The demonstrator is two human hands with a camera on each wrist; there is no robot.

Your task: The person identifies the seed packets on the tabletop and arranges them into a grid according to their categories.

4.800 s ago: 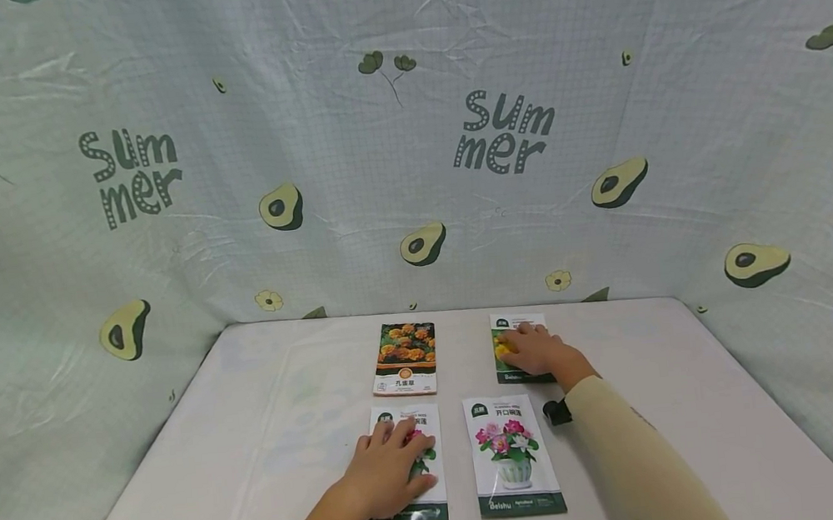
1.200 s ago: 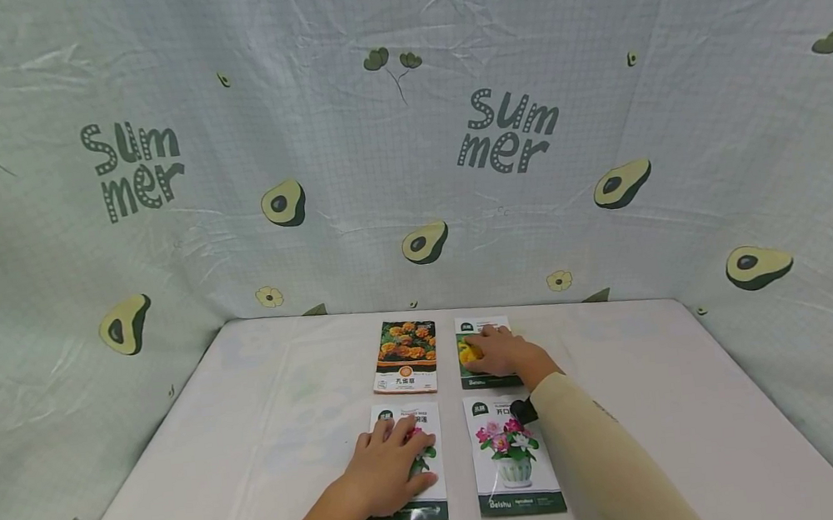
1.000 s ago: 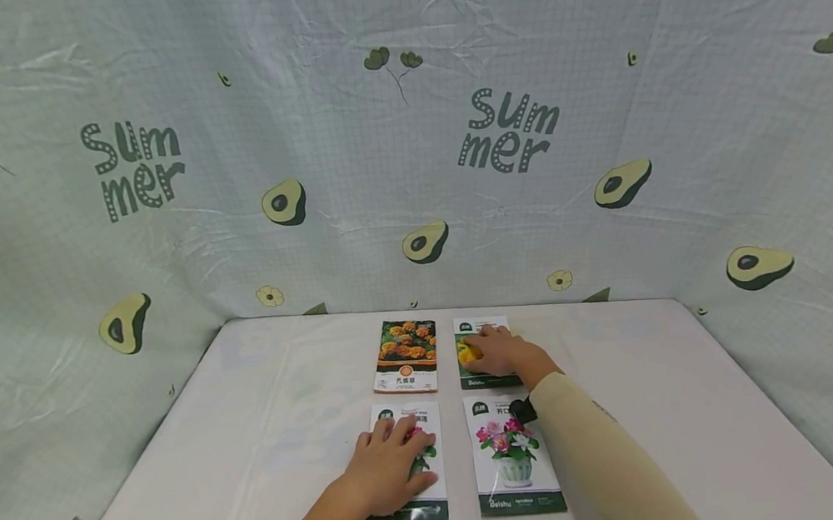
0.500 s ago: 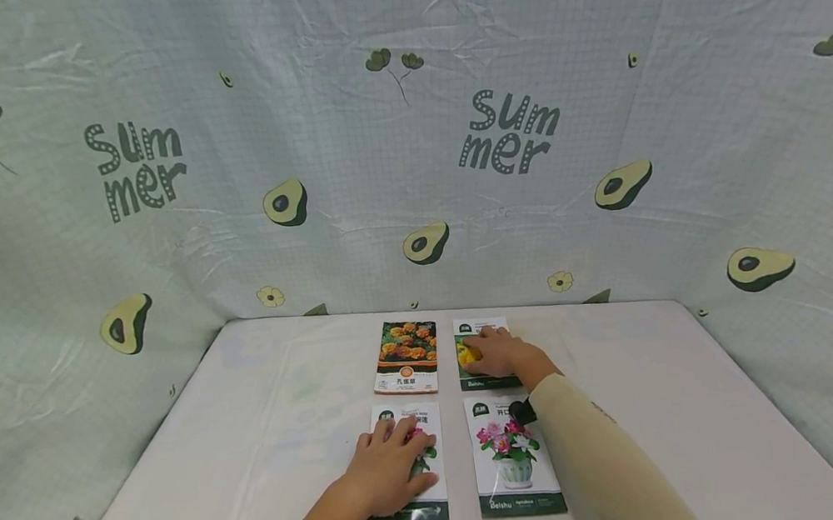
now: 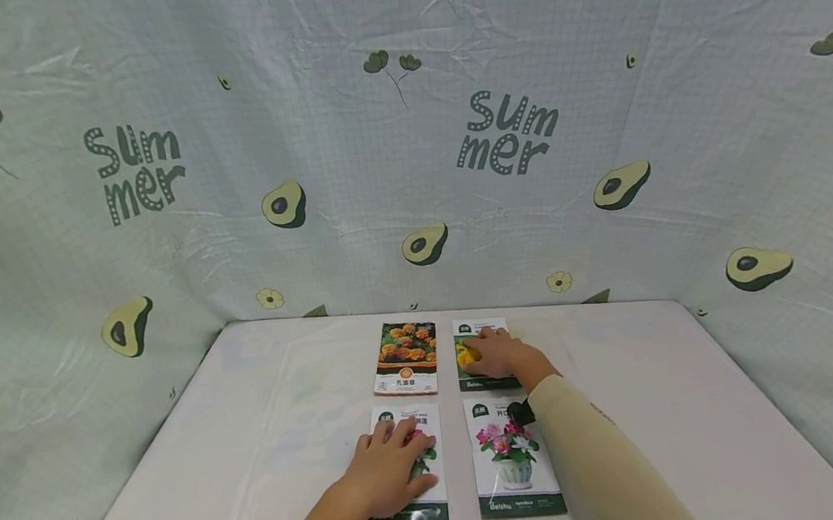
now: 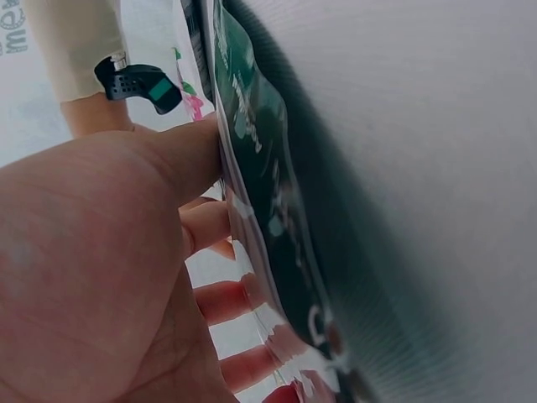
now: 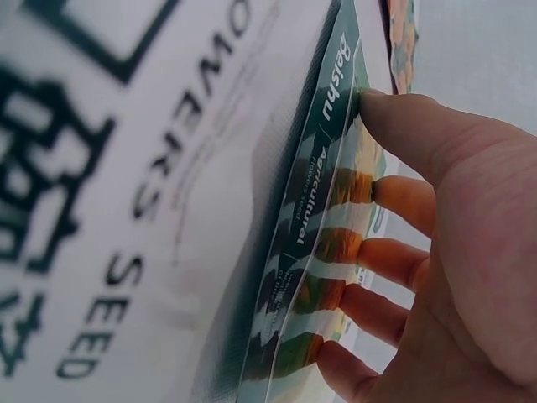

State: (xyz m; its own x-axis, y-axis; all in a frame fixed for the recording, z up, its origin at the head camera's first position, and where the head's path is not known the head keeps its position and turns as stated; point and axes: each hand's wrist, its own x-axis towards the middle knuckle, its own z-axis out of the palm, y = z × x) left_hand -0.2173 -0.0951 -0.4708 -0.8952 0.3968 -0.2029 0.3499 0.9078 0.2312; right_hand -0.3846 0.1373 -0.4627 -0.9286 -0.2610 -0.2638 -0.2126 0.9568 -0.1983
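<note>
In the head view, four-cornered seed packets lie flat in two rows. My left hand [image 5: 380, 471] rests with spread fingers on the front left packet [image 5: 431, 513], covering much of its pink flower picture. At the back right, my right hand [image 5: 502, 354] presses its fingertips on a packet with yellow flowers [image 5: 474, 384]. The right wrist view shows thumb and fingers [image 7: 394, 252] touching that packet's glossy face. In the left wrist view, the thumb and fingertips meet the front left packet [image 6: 260, 159], whose near edge is wavy and slightly raised.
An orange marigold packet [image 5: 406, 357] lies at the back left, beside the yellow-flower one. A packet with pink flowers in a pot [image 5: 511, 464] lies at the front right, partly under the right forearm. A printed cloth [image 5: 344, 133] rises behind the white table [image 5: 183, 500].
Since the earliest frame, my right hand and the yellow-flower packet have moved left, closer to the marigold packet. Over the last second both hands have stayed in place.
</note>
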